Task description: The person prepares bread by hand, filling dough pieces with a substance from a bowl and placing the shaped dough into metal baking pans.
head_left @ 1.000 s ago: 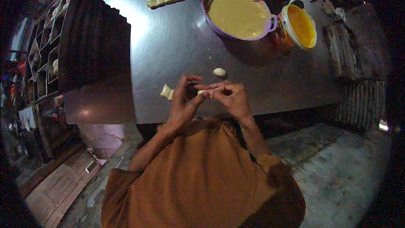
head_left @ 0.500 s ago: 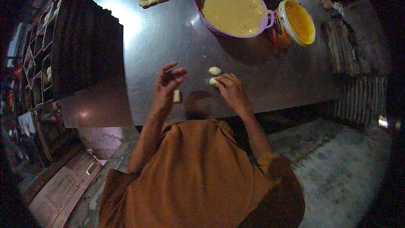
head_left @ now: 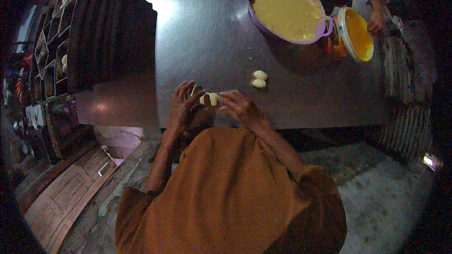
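Where steel table (head_left: 207,42) gleams, hands (both) pinch dough piece (head_left: 209,98).

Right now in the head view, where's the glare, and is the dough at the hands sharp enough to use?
Head view: glare blows out the steel table at upper left; rim vignetted black, table edges bowed by the fisheye. The dough piece between the left hand and right hand reads pale but soft, fingers dim and slightly blurred. The two dough balls and the batter tub are clearer.

Steel table (head_left: 197,42), dim rm, concrete floor (head_left: 376,197).
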Tool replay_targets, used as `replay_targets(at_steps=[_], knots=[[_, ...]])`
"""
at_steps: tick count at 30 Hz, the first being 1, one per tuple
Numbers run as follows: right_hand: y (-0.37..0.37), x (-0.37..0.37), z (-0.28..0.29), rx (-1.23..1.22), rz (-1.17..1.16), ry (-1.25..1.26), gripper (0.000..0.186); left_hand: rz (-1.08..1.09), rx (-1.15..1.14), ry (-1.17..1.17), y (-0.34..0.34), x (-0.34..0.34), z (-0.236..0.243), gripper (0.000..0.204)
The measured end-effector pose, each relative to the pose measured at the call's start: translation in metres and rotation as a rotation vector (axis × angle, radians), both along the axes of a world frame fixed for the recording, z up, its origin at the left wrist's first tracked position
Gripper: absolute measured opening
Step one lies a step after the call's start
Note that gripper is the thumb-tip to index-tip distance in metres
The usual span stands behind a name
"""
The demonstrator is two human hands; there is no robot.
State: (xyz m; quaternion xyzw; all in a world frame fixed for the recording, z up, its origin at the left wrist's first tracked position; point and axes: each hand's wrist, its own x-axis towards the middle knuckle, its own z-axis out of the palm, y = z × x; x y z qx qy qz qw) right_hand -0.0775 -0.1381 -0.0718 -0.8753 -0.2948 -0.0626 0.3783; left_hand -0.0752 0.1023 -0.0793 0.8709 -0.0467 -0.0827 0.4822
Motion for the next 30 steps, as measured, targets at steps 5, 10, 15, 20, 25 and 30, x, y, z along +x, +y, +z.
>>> replay_targets(at_steps=[5, 10, 15, 20, 25, 30], knots=[[0.024, 0.011, -0.011, 0.091, 0.084, 0.139, 0.029, -0.173, 0.309, -0.29, 0.003, -0.001, -0.011, 0.041], [-0.035, 0.0, 0.01, 0.239, -0.116, 0.721, 0.029, -0.128, 0.218, -0.322, 0.003, 0.0, -0.037, 0.042], [-0.106, -0.031, 0.062, 1.161, -0.217, 1.054, 0.042, -0.167, 0.28, -0.372, -0.001, 0.006, -0.027, 0.038], [-0.1, -0.057, 0.061, 1.293, -0.272, 1.234, 0.048, -0.062, -0.051, -0.101, -0.052, 0.01, 0.06, 0.031], [-0.06, -0.047, 0.041, 1.064, -0.255, 1.096, 0.051, 0.051, -0.39, 0.079, -0.127, 0.016, 0.107, 0.032], [-0.069, -0.054, 0.009, 1.11, -0.331, 1.095, 0.052, -0.189, -0.067, -0.711, -0.18, 0.026, 0.117, 0.023]])
